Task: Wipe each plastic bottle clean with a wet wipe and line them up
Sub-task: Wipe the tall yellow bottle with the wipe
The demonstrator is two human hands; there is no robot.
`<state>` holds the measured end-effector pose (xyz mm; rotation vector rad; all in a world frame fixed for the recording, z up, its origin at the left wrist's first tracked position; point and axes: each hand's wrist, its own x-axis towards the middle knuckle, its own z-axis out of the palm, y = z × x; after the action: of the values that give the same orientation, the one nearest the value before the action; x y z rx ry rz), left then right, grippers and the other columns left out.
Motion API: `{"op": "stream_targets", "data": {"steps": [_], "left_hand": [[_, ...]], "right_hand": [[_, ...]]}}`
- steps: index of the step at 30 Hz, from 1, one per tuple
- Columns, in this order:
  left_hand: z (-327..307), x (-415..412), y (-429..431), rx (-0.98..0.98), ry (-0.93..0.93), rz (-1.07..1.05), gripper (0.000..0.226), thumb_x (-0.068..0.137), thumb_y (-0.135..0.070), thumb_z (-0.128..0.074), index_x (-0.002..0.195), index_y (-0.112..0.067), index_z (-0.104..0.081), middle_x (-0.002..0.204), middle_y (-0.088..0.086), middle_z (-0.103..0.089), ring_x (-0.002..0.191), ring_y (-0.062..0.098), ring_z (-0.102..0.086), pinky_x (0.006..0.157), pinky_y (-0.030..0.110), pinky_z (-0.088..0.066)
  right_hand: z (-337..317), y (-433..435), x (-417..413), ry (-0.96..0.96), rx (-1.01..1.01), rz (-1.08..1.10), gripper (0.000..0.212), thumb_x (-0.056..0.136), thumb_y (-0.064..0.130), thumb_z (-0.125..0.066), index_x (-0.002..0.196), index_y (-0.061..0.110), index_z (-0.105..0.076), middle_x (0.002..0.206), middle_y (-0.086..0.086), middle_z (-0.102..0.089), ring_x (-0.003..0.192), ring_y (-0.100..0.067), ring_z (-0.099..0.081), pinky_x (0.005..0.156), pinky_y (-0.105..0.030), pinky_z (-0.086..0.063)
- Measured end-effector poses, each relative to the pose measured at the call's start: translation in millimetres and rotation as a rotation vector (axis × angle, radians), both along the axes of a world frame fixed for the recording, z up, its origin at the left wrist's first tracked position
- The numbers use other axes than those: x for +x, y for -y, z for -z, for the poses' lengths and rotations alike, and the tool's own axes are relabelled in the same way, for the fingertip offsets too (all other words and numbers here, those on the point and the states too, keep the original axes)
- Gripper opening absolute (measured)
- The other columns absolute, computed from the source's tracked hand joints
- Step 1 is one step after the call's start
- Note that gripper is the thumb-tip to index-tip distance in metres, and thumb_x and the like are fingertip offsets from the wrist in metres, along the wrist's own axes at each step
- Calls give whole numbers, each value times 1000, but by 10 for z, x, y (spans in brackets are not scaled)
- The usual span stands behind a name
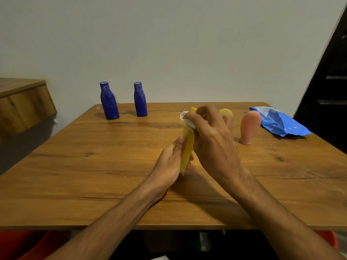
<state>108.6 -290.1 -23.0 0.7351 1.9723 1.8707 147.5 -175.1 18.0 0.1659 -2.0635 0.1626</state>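
Bottle [187,147] mid-frame, left hand [170,162] gripping its base, right hand [210,134] pinching the wipe [187,121] up top; a loose grip could let it slip.

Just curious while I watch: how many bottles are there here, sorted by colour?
Blue: 2, the left blue bottle and the right blue bottle
Yellow: 2, the held yellow bottle in the left hand, and a second yellow bottle partly hidden behind the right hand, which grips a white wipe
Pink: 1, the pink bottle
Total: 5 bottles
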Motion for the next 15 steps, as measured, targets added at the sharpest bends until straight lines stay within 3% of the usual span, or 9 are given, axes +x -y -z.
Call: {"op": "stream_targets", "data": {"steps": [4,10,15], "left_hand": [[9,1,-13,-2,-8,-16,73,75,-77,-32,110,-19,-59,88,5,-60,76,14,-56,70,31,-46],[6,-30,21,56,49,-14,75,79,-77,-32,109,-16,-61,87,7,-64,79,18,-61,76,38,-48],[-8,10,10,172,131,54,76,76,-80,-40,104,-13,-63,82,10,-64,75,22,-60,69,38,-48]], "right_hand": [[-20,-73,-11,-33,-23,10,38,75,1,-74,112,4,-65,102,-17,-58,91,-28,-55,73,-32,-35],[44,-39,-48,6,-4,-124,31,78,3,-74,108,8,-67,101,-14,-58,91,-17,-42,71,-30,-38],[-12,-106,-67,-80,-203,-201,27,82,3,-70,109,8,-69,97,-11,-60,86,-22,-55,65,-37,-49]]}}
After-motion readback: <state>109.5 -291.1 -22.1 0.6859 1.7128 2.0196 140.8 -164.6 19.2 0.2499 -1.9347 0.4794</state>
